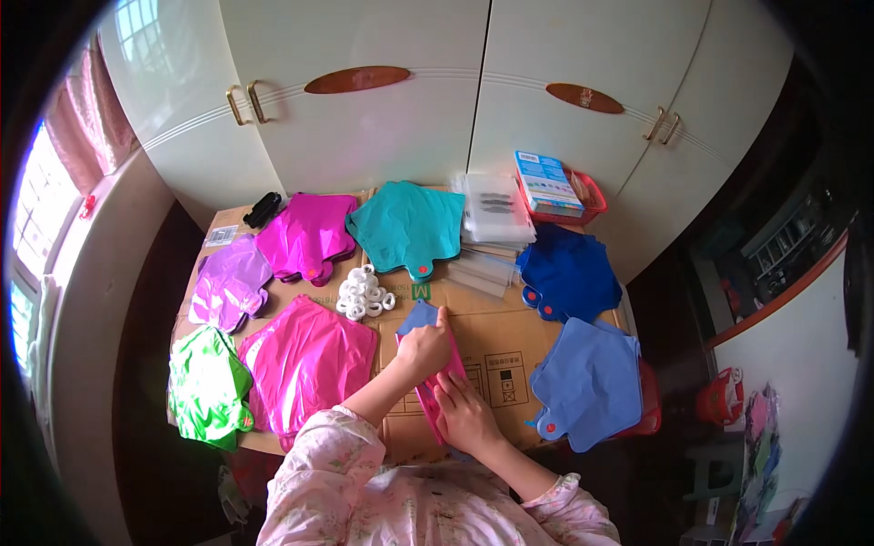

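A narrow folded bundle of flat foil balloons, bright pink with a blue piece at its far end, lies on the cardboard table in front of me. My left hand is closed over its upper part, index finger stretched forward along the right edge. Nearer to me, my right hand lies with fingers extended against the bundle's right side, pressing on it. My hands cover much of the bundle. Just beyond it sits a pile of small white ribbon rolls.
Stacked flat balloons surround my hands: green, pink, purple, magenta, teal, dark blue and light blue. Clear plastic bags and a red basket stand before white cabinets.
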A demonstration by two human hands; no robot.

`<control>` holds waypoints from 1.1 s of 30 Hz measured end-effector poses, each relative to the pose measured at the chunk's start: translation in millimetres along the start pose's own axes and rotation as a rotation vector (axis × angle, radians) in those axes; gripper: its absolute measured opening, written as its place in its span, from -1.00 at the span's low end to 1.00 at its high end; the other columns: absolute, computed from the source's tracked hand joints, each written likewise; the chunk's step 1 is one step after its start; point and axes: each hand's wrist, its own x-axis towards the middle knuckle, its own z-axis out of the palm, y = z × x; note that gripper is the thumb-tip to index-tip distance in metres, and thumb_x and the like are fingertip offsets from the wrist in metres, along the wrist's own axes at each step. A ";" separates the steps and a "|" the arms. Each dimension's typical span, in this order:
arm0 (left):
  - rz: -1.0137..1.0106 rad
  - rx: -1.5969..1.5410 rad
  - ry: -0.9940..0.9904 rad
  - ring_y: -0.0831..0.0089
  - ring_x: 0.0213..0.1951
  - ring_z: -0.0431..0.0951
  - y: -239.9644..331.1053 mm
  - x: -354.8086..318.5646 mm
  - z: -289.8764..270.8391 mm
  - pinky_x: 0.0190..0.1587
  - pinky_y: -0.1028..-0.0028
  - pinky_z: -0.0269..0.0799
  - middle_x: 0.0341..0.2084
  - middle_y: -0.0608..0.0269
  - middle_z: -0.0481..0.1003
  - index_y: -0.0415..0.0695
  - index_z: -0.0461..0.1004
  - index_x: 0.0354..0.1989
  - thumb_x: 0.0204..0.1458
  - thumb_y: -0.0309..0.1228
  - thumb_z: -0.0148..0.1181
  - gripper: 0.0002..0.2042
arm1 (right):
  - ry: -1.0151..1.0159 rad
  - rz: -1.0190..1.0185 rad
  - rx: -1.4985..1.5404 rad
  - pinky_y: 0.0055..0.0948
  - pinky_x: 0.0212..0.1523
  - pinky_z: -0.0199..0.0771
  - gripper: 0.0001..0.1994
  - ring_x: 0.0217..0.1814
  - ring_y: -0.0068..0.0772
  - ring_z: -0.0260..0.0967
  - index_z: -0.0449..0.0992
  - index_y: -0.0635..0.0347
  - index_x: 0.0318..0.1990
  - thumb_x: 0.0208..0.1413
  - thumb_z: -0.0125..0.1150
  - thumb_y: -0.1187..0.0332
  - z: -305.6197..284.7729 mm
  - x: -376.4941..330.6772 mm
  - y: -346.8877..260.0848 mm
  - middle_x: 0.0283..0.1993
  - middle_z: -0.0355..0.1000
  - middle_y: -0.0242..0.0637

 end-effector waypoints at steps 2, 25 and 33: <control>-0.010 -0.021 0.025 -0.11 -0.45 0.56 -6.3 5.6 -3.8 -0.33 0.04 0.47 -0.49 -0.18 0.52 -0.24 0.05 0.30 -0.04 -0.34 -0.05 -0.35 | -0.006 -0.005 -0.008 -0.08 0.31 0.12 -0.56 0.26 0.08 0.18 0.36 0.43 -0.01 -0.09 0.11 0.38 -1.6 1.2 -0.9 0.19 0.22 0.12; -0.026 -0.095 0.231 0.20 -0.22 0.48 -32.1 -74.8 -1.3 -0.20 0.17 0.28 -0.56 0.17 0.49 -0.16 0.46 -0.42 -0.32 -0.15 0.39 -0.62 | 0.016 0.009 0.043 -0.18 0.19 0.23 -0.66 0.11 -0.04 0.21 0.45 0.38 -0.12 -0.09 0.12 0.41 -15.8 5.9 -7.8 -0.04 0.32 -0.04; 0.071 -0.081 0.213 0.24 -0.24 0.44 -39.7 -80.2 -0.4 -0.22 0.20 0.24 -0.60 0.28 0.48 -0.12 0.49 -0.52 -0.27 -0.14 0.37 -0.69 | -0.003 -0.022 0.043 -0.19 0.24 0.18 -0.62 0.17 -0.07 0.18 0.44 0.30 -0.03 0.03 0.14 0.27 -17.7 2.0 -9.3 0.03 0.31 -0.08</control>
